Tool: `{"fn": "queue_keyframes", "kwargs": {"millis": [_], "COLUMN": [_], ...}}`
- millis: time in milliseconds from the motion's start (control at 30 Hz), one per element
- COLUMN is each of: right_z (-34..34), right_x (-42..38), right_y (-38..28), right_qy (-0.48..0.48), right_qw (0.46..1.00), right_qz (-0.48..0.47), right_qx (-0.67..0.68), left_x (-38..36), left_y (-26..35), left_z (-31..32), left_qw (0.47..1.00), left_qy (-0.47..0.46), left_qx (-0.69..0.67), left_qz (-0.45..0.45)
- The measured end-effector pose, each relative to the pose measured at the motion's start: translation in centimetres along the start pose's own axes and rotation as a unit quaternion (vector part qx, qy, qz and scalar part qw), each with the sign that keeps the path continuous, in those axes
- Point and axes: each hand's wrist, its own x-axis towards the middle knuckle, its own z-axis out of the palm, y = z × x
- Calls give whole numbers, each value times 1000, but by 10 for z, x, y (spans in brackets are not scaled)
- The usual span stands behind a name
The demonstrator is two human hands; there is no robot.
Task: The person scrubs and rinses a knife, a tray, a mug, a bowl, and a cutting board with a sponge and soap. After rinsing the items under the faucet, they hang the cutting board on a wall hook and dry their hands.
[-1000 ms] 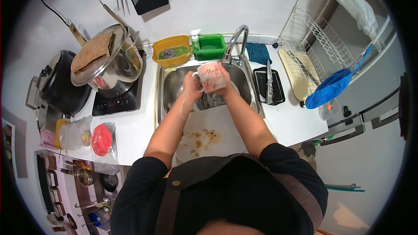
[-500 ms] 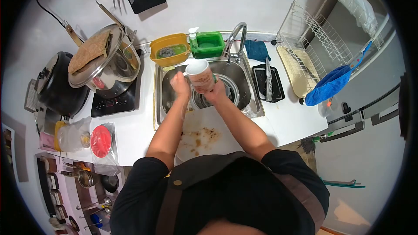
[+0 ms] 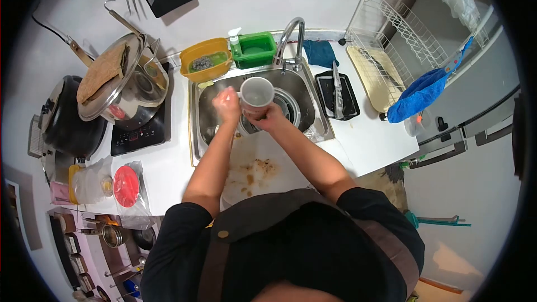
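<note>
A white mug with reddish print is held over the sink, its mouth tipped toward me so that its pale inside shows. My right hand wraps around its lower body from the right. At the handle on the left, my left hand is closed, its fingers slightly blurred; the handle is partly hidden there. Beneath the mug, a round metal pot or bowl lies in the basin, mostly covered by my hands. The curved faucet rises behind the sink.
A yellow basin and a green tub with a soap pump stand behind the sink. To the right are a black tray holding a knife and a wire dish rack. A stained white board lies before me; a steel pot sits left.
The mug has turned from leaning sideways with its print showing to having its mouth toward me. Both hands stay on it, and the whole view has shifted slightly.
</note>
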Motion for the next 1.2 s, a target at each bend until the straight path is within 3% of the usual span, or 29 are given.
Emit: {"fn": "queue_keyframes", "kwargs": {"millis": [67,133,200,233,333,400,433,467,533,600,667,700,733,800,833,867,967,1033,1067,1133,1200], "right_z": [-19,-27,-30,-27,-9,-1,5,-4,-4,-6,-5,-26,-24,-24,-31,-36,-27,-24,-25,-14,-11], "right_x": [2,-7,-29,-38,-67,-81,-90,-87,-98,-101,-106,-89,-89,-89,-83,-81,-81,-77,-75,-83,-86], "right_y": [-5,-12,-31,-40,-70,-86,-97,-115,-145,-174,-189,-210,-214,-219,-225,-231,-236,-248,-254,-248,-251], "right_qy": [24,132,98,92,142,127,139,162,186,240,278,301,303,354,350,351,382,391,403,405,431], "right_qw": [999,953,891,859,837,779,686,655,493,457,496,454,453,496,517,520,557,543,526,550,542], "right_qz": [45,-122,-202,-229,-270,-280,-280,-302,-371,-360,-365,-394,-394,-377,-396,-393,-364,-333,-300,-293,-270], "right_qx": [5,-243,-395,-448,-454,-546,-656,-674,-765,-777,-737,-740,-740,-697,-674,-672,-641,-665,-686,-669,-669], "left_x": [3,-3,-8,-8,-13,-21,-24,-26,-30,-32,-27,-26,-26,-20,-15,-15,-5,-3,-8,-21,-32], "left_y": [7,-1,-5,-1,15,26,31,38,58,80,76,72,68,51,40,13,-51,-70,-77,-85,-75], "left_z": [2,8,13,15,28,45,58,74,97,118,140,149,151,143,128,122,85,65,58,50,47], "left_qw": [982,983,986,987,981,980,978,973,959,950,946,940,939,954,937,943,894,795,796,754,776], "left_qy": [-72,-66,-60,-63,-109,-155,-131,-106,-190,-267,-283,-298,-299,-224,-348,-317,-436,-555,-553,-614,-595], "left_qx": [-38,-40,-6,-8,14,-36,-48,-59,-121,-144,-109,-72,-74,-114,-34,-12,103,235,235,230,205], "left_qz": [169,164,153,150,159,121,157,194,173,77,114,151,151,163,25,101,2,-76,-76,21,45]}}
